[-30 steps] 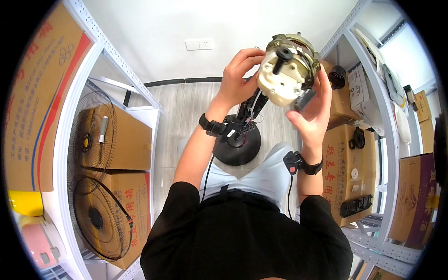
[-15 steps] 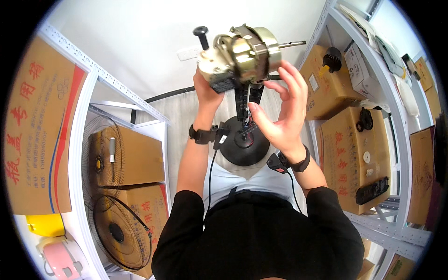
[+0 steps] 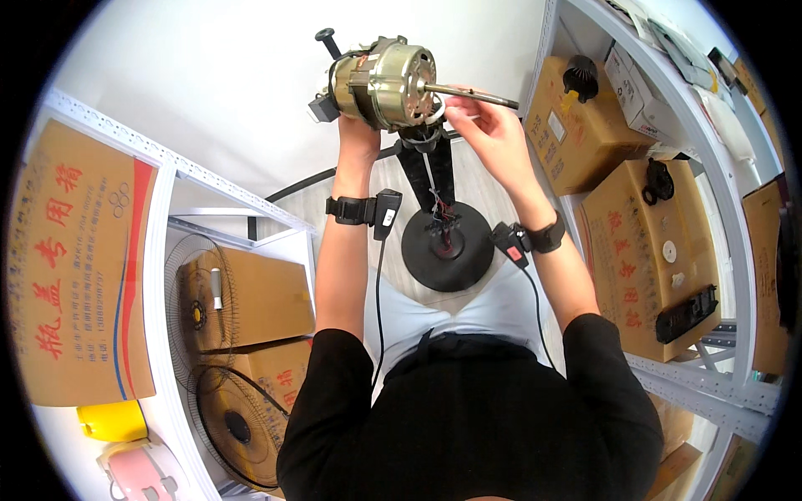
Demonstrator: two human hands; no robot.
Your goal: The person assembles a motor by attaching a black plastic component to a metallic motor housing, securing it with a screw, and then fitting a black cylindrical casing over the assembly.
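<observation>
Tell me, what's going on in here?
A person is handling a metal motor with a long shaft, up above a black stand. The left hand is at the motor's underside, its fingers mostly hidden. The right hand has its fingertips by the shaft and a white cable; whether they grip either is hard to tell. On the left, wire fan guards stand by cardboard boxes; on the right, a long black part lies on another carton.

Large red characters (image 3: 58, 260) (finer print (image 3: 92, 313) beside them) mark the left carton (image 3: 125, 179); more stand on the right carton (image 3: 647, 250).
</observation>
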